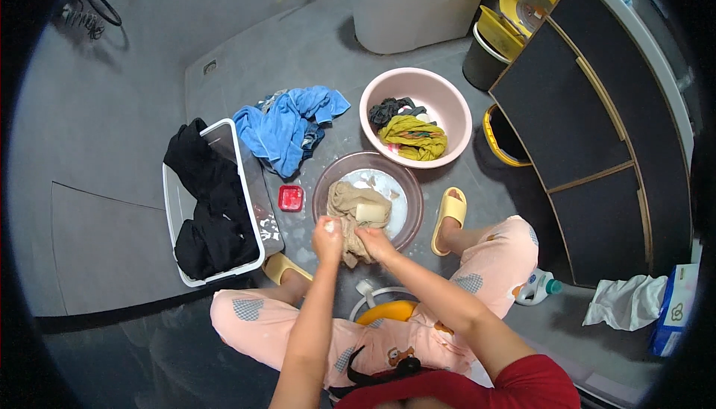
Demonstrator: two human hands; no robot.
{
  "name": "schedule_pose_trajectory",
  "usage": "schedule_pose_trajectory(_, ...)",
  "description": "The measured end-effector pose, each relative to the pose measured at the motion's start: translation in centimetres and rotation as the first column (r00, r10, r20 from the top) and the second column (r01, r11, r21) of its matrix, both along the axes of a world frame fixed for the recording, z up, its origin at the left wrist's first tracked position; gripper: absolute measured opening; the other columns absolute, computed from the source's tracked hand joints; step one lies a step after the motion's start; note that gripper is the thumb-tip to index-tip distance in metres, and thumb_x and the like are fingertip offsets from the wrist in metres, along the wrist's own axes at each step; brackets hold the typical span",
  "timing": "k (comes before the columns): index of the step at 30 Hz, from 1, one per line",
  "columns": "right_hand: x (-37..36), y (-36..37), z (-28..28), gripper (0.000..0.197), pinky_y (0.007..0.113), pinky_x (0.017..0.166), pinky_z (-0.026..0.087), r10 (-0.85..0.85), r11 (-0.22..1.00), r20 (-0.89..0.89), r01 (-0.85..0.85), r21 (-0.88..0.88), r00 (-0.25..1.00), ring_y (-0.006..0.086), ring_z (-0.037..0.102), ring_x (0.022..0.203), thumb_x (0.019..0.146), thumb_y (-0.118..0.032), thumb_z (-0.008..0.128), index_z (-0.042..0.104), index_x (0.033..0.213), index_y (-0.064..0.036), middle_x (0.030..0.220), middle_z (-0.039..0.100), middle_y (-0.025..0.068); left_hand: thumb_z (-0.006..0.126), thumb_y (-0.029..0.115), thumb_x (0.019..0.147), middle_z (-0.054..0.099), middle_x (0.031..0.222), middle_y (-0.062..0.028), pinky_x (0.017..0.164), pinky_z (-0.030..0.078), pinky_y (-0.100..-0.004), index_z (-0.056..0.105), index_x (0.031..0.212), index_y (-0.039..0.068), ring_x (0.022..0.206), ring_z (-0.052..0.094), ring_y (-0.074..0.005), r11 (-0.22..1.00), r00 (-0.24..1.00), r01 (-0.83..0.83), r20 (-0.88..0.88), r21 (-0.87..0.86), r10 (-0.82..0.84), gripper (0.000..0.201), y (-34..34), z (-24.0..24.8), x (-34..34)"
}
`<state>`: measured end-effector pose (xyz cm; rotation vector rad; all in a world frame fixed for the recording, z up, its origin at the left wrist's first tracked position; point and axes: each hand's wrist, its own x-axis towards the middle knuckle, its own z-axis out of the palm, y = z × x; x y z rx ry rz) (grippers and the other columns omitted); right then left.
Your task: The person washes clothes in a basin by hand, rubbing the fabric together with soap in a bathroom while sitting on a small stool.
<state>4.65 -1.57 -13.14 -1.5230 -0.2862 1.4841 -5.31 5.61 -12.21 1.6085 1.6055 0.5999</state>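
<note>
In the head view, a beige, soft fabric cloth (344, 199) lies bunched in a shallow, round brown basin (324, 194), its near end draped over the rim toward the person. The left hand (328, 239) is closed in a fist on the cloth's near left edge, with a small pale patch on top whose nature I cannot tell. The right hand (377, 243) grips the near right edge, its thumb on top. A cream, rectangular block (370, 214) rests on the cloth just beyond the right hand. Whitish, cloudy water (397, 208) shows in the basin.

Just left of the basin, a small, square red container (291, 198) sits on the grey floor (317, 146). Farther left, a white-rimmed, see-through plastic bin (270, 231) holds black garments (216, 234), some hanging over its rim. Between bin and basins lies a heap with a bright blue cloth (287, 129) on top. Beyond the brown basin, to the right, a round, pale pink basin (461, 122) contains an olive-yellow cloth (416, 137) and dark grey fabric (386, 113). At the right stands a dark-fronted cabinet (570, 96).
</note>
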Motion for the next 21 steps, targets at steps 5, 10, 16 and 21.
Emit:
schedule_pose_trajectory(5,3.1,0.3,0.3,0.023,0.025,0.064,0.043,0.121,0.97,0.149,-0.149,0.194,0.981,0.0105,0.051,0.072,0.075,-0.008,0.046,0.056,0.095,-0.0011,0.082,0.056,0.0016,0.059,0.014,0.072,0.06,0.082,-0.0054,0.07,0.043,-0.0288,0.058,0.094,0.002,0.075,0.055,-0.0162,0.8,0.75,0.366,0.659,-0.477,0.05,0.026,-0.8,-2.2,-1.6)
schedule_pose_trajectory(10,5.8,0.1,1.6,0.029,0.028,0.065,0.043,0.147,0.873,0.392,-0.305,0.38,0.908,0.0169,0.053,0.072,0.067,-0.008,0.051,0.054,0.096,-0.0016,0.078,0.057,0.0058,0.053,0.002,0.067,0.06,0.082,-0.0065,0.066,0.045,-0.0262,0.057,0.091,-0.002,0.072,0.056,-0.0143,0.845,0.669,0.326,0.735,-0.424,0.11,0.025,1.0,3.1,-2.5)
schedule_pose_trajectory(16,8.3,-1.6,-4.0,0.026,0.037,0.068,0.044,0.324,0.802,0.872,-0.595,-0.048,0.366,0.0345,0.054,0.077,0.068,-0.013,0.051,0.056,0.093,-0.0058,0.08,0.057,0.0185,0.051,-0.001,0.064,0.059,0.08,-0.0099,0.067,0.047,-0.0295,0.055,0.088,-0.003,0.071,0.058,-0.0198,0.96,0.409,0.183,0.905,-0.212,0.122,0.025,2.3,8.6,-5.2)
schedule_pose_trajectory(21,11.2,0.4,-0.3,0.017,0.034,0.064,0.044,-0.048,0.933,0.803,-0.261,0.249,0.594,0.0326,0.057,0.073,0.077,-0.011,0.046,0.056,0.088,-0.0014,0.077,0.057,0.0201,0.051,0.003,0.068,0.058,0.087,-0.0108,0.068,0.047,-0.0299,0.052,0.093,-0.003,0.076,0.058,-0.0203,0.955,0.557,-0.071,0.782,-0.289,0.278,0.026,3.5,7.0,-6.3)
